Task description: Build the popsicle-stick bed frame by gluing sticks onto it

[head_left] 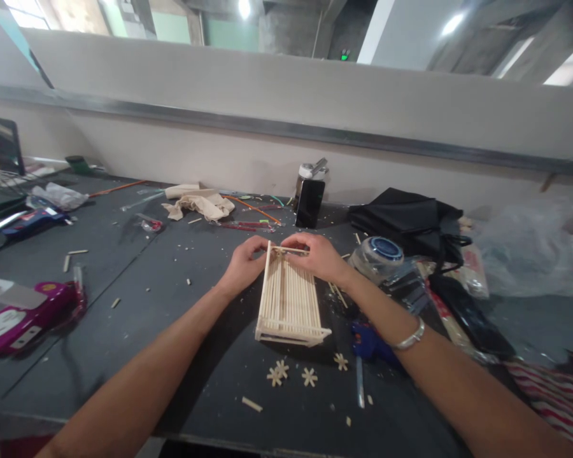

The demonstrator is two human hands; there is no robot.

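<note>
A small frame of thin wooden sticks [293, 299], laid side by side like a slatted panel with raised edges, rests on the dark table in front of me. My left hand [245, 262] grips its far left corner, fingers curled behind the upright edge. At the far end, my right hand [318, 256] is closed around the crossing stick, thumb and fingers near each other. The inner fingertips are partly hidden. Close to the frame's near end lie several star-shaped stick pieces [309, 376]. A blue glue gun [370, 342] lies under my right forearm.
Right of the frame are a clear jar with a blue lid [384, 249], a black bag [405, 219] and a dark case [472, 318]. A phone [310, 203] leans upright at the back. A magenta power strip [28, 318] lies left. Stick offcuts [252, 404] are scattered around.
</note>
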